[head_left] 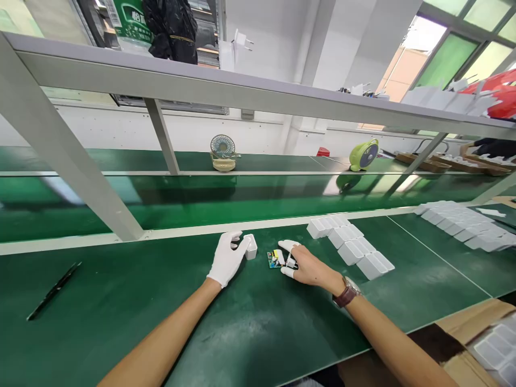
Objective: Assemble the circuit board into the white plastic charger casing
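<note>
Head cam, fwd-down over green bench (pixel 258 322), close.

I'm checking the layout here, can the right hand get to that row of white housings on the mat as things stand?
Probably yes. The right hand rests at the circuit board, and the row of white housings lies just beside it on the green mat, with nothing between.

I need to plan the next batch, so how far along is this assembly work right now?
Nothing finished shows apart. In hand: the left hand holds one white casing, and the right hand fingers a small circuit board on the green bench. Left: rows of white casings beside the right hand, more trays farther right.
</note>
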`<state>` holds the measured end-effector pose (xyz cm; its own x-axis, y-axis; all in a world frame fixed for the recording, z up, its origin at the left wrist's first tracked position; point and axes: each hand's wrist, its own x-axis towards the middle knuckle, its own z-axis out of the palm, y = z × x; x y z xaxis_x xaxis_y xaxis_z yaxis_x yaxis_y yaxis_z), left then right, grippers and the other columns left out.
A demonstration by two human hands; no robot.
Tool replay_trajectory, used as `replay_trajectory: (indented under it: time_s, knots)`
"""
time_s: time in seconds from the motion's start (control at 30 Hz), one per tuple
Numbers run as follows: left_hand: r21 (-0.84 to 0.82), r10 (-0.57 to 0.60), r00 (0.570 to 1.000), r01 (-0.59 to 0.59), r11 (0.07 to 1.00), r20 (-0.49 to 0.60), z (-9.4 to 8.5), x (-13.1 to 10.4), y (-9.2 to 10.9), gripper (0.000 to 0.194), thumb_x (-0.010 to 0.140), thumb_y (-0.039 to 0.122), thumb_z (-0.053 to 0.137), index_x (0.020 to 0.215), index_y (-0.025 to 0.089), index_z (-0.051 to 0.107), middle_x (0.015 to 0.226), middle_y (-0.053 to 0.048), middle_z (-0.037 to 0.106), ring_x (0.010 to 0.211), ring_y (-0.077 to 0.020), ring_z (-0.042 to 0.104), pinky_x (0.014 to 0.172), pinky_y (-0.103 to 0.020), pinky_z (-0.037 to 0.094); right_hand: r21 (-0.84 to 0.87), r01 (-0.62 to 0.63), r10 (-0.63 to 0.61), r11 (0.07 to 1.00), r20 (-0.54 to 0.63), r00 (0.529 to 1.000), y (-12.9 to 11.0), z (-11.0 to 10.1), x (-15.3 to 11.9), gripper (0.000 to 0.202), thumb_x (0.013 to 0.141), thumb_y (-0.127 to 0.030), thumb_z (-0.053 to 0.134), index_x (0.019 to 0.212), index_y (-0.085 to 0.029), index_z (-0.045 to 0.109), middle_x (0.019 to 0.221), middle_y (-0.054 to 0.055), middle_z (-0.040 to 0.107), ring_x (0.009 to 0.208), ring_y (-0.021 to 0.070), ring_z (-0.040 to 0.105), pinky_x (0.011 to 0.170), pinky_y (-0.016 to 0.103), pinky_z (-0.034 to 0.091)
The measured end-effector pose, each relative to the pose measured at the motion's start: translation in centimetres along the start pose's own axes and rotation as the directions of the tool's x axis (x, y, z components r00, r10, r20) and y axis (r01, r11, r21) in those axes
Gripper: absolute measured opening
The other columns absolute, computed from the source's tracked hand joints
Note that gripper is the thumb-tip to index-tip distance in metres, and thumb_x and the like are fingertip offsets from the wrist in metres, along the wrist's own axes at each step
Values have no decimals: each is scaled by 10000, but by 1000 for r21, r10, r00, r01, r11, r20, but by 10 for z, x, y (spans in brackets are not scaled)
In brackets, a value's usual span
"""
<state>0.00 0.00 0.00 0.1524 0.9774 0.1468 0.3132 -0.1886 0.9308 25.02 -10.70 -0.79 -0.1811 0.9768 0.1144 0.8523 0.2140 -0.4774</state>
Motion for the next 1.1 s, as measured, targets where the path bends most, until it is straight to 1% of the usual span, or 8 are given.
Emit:
replay_trajectory:
  time_s: [0.1, 0.2, 0.3, 0.37, 0.5, 0.63, 0.83, 1.1]
  knots:
    - [76, 35, 999, -37, 996, 25, 1, -2, -1, 508, 809, 485, 676, 1206, 177, 604, 1225, -112, 640, 1052, -247, 642, 928, -414, 526, 20, 11, -11, 1000, 15, 1000, 0, 1, 8, 685, 830, -302, 681, 1464, -169, 456, 1317, 162, 599, 1271, 326, 531, 1039, 487, 476]
    - [120, 45, 998, -50, 991, 46, 2, -1, -6, 539, 779, 473, 709, 1223, 192, 591, 1266, -105, 624, 1084, -258, 636, 941, -422, 529, 63, 31, -29, 998, -35, 999, -4, -5, 17, 687, 803, -292, 688, 1445, -172, 477, 1141, 126, 642, 1097, 295, 608, 957, 455, 518]
    - [146, 54, 997, -61, 987, 55, 4, -1, -11, 591, 737, 484, 749, 1233, 205, 588, 1302, -102, 606, 1122, -272, 625, 975, -437, 517, 234, 56, -22, 971, -146, 989, -11, -13, 29, 604, 828, -272, 646, 1410, -209, 497, 1048, 78, 616, 852, 206, 624, 826, 388, 552]
    - [171, 56, 996, -68, 983, 74, 4, -2, -13, 681, 704, 495, 780, 1283, 208, 565, 1340, -113, 584, 1177, -292, 603, 1013, -456, 497, 366, 80, -4, 927, -204, 979, -13, -14, 39, 542, 840, -266, 627, 1372, -225, 528, 1032, 60, 601, 779, 167, 602, 769, 350, 551]
    - [262, 74, 988, -107, 959, 134, 5, -4, -13, 862, 650, 463, 833, 1401, 219, 487, 1379, -123, 563, 1265, -332, 548, 1087, -510, 430, 647, 56, 92, 761, -194, 977, -13, 2, 50, 602, 811, -318, 670, 1378, -191, 512, 992, 51, 645, 785, 154, 620, 777, 349, 548]
    - [319, 108, 980, -157, 935, 166, 7, -6, -15, 717, 724, 382, 784, 1374, 247, 511, 1302, -101, 612, 1249, -322, 558, 1089, -528, 412, 807, -17, 177, 591, -109, 978, -10, 14, 47, 643, 766, -368, 745, 1337, -162, 534, 1028, 85, 707, 867, 179, 677, 864, 389, 556]
    - [281, 145, 966, -203, 938, 215, 6, -8, -14, 555, 742, 316, 773, 1252, 278, 555, 1244, -64, 620, 1178, -281, 598, 1045, -496, 467, 851, -86, 238, 518, -47, 970, -8, 6, 37, 618, 737, -380, 801, 1284, -186, 589, 1151, 121, 726, 1049, 245, 695, 992, 453, 532]
    - [221, 250, 928, -314, 923, 277, 6, -12, -12, 664, 743, 246, 782, 1337, 282, 486, 1262, -64, 584, 1159, -253, 612, 1036, -472, 509, 873, -83, 242, 481, -41, 969, -16, 4, 31, 603, 764, -328, 768, 1314, -188, 564, 1185, 119, 719, 1063, 253, 699, 978, 448, 553]
